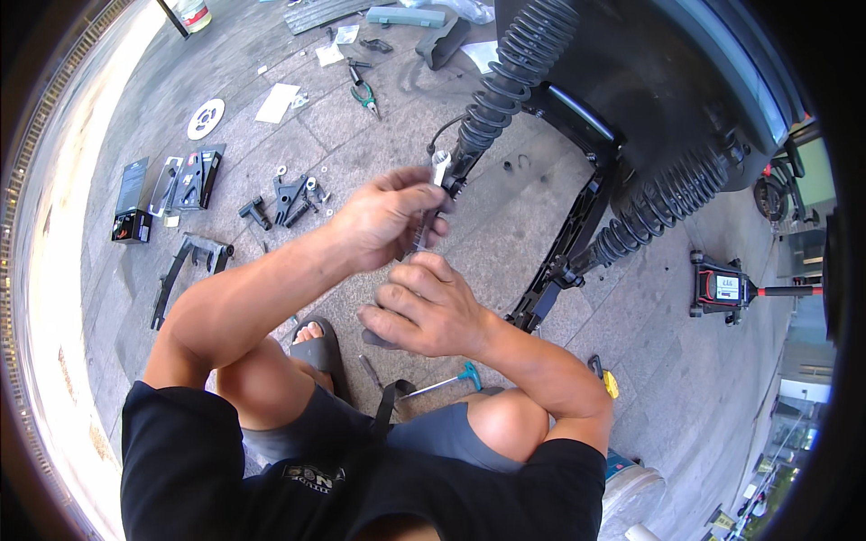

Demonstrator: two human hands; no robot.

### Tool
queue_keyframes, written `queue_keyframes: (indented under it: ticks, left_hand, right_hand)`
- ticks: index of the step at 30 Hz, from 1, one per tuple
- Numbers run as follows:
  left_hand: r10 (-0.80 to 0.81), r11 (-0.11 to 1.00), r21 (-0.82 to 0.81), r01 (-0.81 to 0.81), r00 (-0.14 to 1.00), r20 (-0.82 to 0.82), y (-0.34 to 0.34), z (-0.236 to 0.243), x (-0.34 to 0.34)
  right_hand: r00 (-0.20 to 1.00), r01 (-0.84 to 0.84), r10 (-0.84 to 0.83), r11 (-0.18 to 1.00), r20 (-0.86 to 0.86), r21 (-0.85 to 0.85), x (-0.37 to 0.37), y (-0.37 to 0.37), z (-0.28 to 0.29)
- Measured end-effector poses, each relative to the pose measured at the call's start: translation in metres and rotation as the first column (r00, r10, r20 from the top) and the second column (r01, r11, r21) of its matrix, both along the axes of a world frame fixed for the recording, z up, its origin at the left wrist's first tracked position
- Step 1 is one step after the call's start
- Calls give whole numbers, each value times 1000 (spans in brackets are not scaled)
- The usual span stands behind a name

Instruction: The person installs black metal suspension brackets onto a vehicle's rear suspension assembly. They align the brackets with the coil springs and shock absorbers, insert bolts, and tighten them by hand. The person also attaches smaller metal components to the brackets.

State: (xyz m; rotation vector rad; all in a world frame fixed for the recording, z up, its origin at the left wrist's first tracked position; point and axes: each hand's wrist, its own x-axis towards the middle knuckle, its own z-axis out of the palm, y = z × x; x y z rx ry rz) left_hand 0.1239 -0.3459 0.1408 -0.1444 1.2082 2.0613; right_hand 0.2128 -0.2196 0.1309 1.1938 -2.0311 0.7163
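My left hand (pixel 388 216) is closed around a silver wrench (pixel 440 168), its thumb pressed on the shaft. The wrench's head is up against the lower end of a black coil-spring shock absorber (pixel 499 95). Just nearer to me, my right hand (pixel 431 311) is closed, knuckles up. A dark bit shows under its fingers, but what it grips is hidden. Beyond both hands, a black arm (pixel 564 248) runs from the vehicle's underside down past the right hand. A second coil-spring shock absorber (pixel 663 203) joins that arm on the right.
Pliers with green handles (pixel 364 96), a white slotted disc (pixel 207 118), black brackets (pixel 289 197) and opened boxes (pixel 133 225) lie on the paving at left. A blue T-handle tool (pixel 469 375) lies between my legs. A floor jack (pixel 722 287) stands at right.
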Motion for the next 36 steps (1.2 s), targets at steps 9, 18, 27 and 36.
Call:
queue_keyframes:
  ticks: [9,18,27,36]
  left_hand:
    - [-242,802,-483,-352,549,-800,-10,-126,-53]
    - [-303,855,-452,-256,461,-834,-3,-144,-46]
    - [-451,795,-550,-255,358,-817,-14,-123,-40]
    - [-447,848,-529,25,567,-691,-19,-100,-47]
  right_hand:
    - [825,418,-377,908,421,-5,-10,37,-30]
    - [679,493,-409,869,610,34,-14,43,-65]
    - [553,405,-405,894,728,190,-15,38,-78]
    - [311,197,-327,941,892,277,-11,29,-93]
